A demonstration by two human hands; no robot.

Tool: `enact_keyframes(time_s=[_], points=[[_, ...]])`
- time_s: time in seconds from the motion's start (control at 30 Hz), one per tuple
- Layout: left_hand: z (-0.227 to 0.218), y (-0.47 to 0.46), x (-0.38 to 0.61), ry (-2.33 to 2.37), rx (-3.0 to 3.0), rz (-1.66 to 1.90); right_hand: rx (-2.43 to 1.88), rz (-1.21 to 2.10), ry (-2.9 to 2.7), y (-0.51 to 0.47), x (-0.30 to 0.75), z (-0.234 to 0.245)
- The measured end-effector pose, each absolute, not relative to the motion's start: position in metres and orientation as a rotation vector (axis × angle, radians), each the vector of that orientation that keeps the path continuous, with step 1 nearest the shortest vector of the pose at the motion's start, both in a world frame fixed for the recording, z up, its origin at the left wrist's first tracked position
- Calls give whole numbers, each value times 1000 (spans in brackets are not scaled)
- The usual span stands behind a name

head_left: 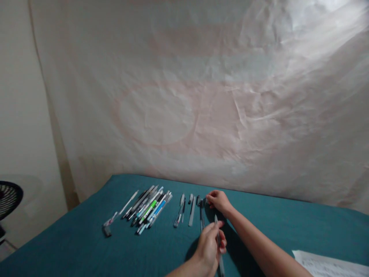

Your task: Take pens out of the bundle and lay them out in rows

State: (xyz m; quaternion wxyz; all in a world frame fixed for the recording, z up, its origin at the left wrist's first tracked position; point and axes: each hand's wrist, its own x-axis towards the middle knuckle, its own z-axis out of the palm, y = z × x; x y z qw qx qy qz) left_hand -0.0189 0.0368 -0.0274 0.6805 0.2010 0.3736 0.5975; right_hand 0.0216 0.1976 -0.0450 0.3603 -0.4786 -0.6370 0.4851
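Observation:
My left hand [210, 243] is closed around a clear pen [218, 238], its bare tip pointing up and away from me. Further back, my right hand [219, 201] has its fingertips pinched together low over the cloth, on what looks like a small pen cap [206, 201], mostly covered by the fingers. Just left of it, a dark pen [201, 215] lies with a dark cap [198, 200] beside its top end. Another clear pen [191, 213] rests near a loose cap [190, 198]. Beyond that are pen parts [180, 215] and one more cap [182, 199].
A heap of pens [150, 207], one green and one blue, lies to the left on the teal cloth [138, 254]. An eraser-like grey block [107, 231] and a thin white pen [128, 202] sit beyond it. A written sheet [325, 264] is at right; a fan [10, 198] stands far left.

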Motion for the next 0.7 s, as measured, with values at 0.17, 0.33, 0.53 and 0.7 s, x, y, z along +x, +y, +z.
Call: enact_keyframes(time_s=[0.17,0.33,0.53,0.7], points=[[-31,36,-19,799,483,1354,-1265,1168,-1711,206,17,-46],[-27,34,-20,750,478,1356,-1276,1145,-1716,203,19,-42],[-24,33,-20,723,464,1368,-1257,1233,-1648,173,42,-32],[-26,33,-19,712,492,1370,-1136,1521,-1584,126,70,-25]])
